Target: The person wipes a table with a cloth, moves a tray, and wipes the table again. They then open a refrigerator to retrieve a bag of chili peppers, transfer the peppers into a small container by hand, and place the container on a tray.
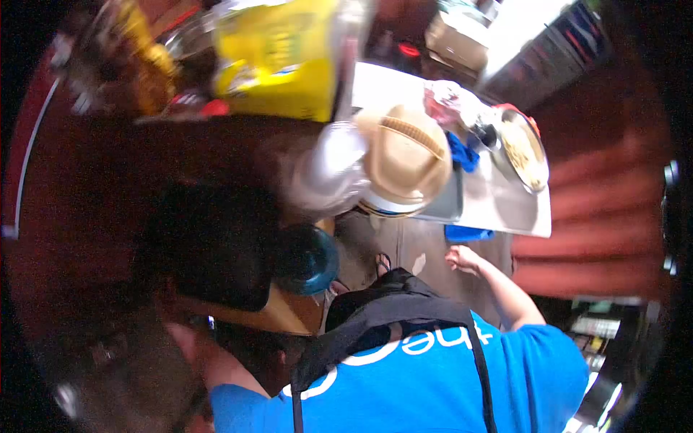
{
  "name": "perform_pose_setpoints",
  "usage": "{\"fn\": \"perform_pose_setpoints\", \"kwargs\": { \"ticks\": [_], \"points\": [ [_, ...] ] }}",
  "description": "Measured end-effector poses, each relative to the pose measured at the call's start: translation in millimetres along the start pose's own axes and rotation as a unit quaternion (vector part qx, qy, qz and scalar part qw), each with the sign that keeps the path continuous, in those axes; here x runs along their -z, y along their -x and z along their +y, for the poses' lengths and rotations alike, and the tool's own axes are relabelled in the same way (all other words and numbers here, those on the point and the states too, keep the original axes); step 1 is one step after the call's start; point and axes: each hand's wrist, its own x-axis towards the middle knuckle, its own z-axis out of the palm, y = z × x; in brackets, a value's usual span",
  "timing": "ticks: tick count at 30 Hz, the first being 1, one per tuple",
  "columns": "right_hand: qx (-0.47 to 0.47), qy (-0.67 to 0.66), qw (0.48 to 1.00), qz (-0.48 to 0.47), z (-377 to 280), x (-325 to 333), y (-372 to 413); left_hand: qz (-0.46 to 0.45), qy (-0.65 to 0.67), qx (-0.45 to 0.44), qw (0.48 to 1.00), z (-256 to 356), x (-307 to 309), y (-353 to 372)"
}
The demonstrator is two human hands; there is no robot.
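Observation:
My right hand (pixel 463 258) hangs at my side below the white table's edge, its fingers curled in and nothing visible in them. Closest to it is a blue item (pixel 469 233) under the table. On the other side my left arm stretches into shadow. My left hand (pixel 177 307) is dark and smeared, so its fingers and anything in them cannot be made out. Near that hand is a large black object (pixel 206 252) with rounded corners. A teal round bowl or basin (pixel 307 260) stands beside it.
A white table (pixel 520 213) holds a beige lidded container (pixel 408 159), a blue cloth (pixel 462 151) and an oval dish of pale food (pixel 523 151). White plastic-wrapped containers (pixel 332 166) stand left of it. A yellow bag (pixel 278 58) is at the back. A red corrugated wall (pixel 577 224) rises right.

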Motion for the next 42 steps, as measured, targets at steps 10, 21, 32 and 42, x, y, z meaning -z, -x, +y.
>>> {"fn": "perform_pose_setpoints", "kwargs": {
  "ticks": [10,21,32,42],
  "points": [
    [-0.025,-0.106,0.983,0.148,-34,149,-2,0.09,0.016,-0.019,0.996,-23,-9,38],
    [0.066,-0.521,0.815,0.245,32,305,-246,0.269,0.101,0.017,0.958,-175,92,311],
    [-0.004,-0.593,0.804,0.034,38,327,-272,0.27,0.069,0.092,0.956,-301,47,456],
    [0.204,-0.537,0.808,0.129,5,348,-185,0.228,0.027,0.03,0.973,-286,21,486]
  ]
}}
